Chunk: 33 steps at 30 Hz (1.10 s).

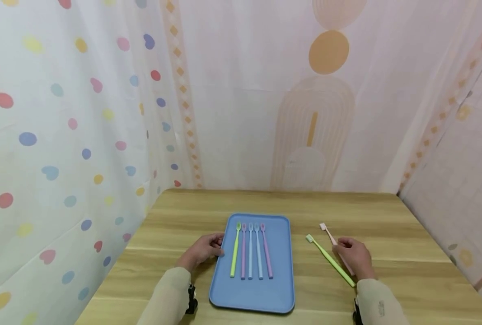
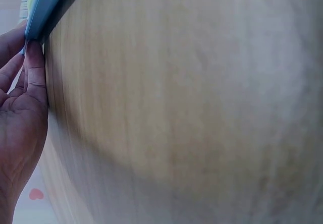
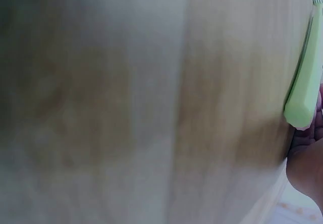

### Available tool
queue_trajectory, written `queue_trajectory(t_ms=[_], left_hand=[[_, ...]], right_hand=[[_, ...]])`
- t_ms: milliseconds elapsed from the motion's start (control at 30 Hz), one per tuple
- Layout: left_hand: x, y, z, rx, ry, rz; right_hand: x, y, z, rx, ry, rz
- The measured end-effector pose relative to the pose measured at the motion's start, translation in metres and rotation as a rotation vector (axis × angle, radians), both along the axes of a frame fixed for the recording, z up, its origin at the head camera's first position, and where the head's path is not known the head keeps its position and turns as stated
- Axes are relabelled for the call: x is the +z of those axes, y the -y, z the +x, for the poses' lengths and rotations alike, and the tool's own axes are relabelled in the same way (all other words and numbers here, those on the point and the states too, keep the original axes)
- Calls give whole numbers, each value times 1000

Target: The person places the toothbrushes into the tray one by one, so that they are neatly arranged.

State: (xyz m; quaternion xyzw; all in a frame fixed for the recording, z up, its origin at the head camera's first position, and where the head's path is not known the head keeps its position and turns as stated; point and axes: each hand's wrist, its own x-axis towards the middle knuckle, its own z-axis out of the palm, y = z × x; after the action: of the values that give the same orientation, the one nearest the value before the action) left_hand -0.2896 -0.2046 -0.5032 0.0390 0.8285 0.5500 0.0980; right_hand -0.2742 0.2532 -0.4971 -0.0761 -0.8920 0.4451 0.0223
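Observation:
A blue tray (image 1: 250, 295) lies on the table, and its left rim is pinched by my left hand (image 1: 203, 251). The left wrist view shows the thumb and fingers at the tray's edge (image 2: 43, 12). Inside the tray several toothbrushes lie in a row, heads away from me: a green toothbrush (image 1: 235, 255), two purple and two light blue. Right of the tray, my right hand (image 1: 355, 257) holds a pale pink toothbrush (image 1: 329, 234) by its handle, partly hidden under the fingers. Just left of that hand, another green toothbrush (image 1: 332, 262) lies slanted on the table.
The wooden table (image 1: 175, 216) extends around the tray on all sides. Behind it hangs a patterned curtain (image 1: 241, 135), and a dotted curtain (image 1: 62, 180) borders the left side. A pale wall covering (image 1: 460, 180) stands along the right.

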Motion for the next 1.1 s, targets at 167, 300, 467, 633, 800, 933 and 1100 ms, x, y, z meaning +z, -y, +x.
queue_trajectory(t_ms=[167, 300, 467, 633, 800, 933, 1100], left_hand=[[2, 1, 0, 10, -10, -1], [1, 3, 0, 3, -2, 0], [-1, 4, 1, 17, 6, -9], [-1, 4, 1, 28, 7, -3], [-2, 4, -1, 19, 6, 1], [-1, 2, 0, 13, -8, -6], [1, 0, -1, 9, -12, -5]], right_hand=[[1, 4, -3, -5, -26, 32], [0, 5, -5, -10, -18, 46], [-2, 7, -5, -17, -25, 52], [-2, 7, -7, -23, -41, 73], [1, 6, -7, -29, -48, 96], [3, 4, -5, -37, -49, 86], [6, 1, -5, -44, -42, 59]])
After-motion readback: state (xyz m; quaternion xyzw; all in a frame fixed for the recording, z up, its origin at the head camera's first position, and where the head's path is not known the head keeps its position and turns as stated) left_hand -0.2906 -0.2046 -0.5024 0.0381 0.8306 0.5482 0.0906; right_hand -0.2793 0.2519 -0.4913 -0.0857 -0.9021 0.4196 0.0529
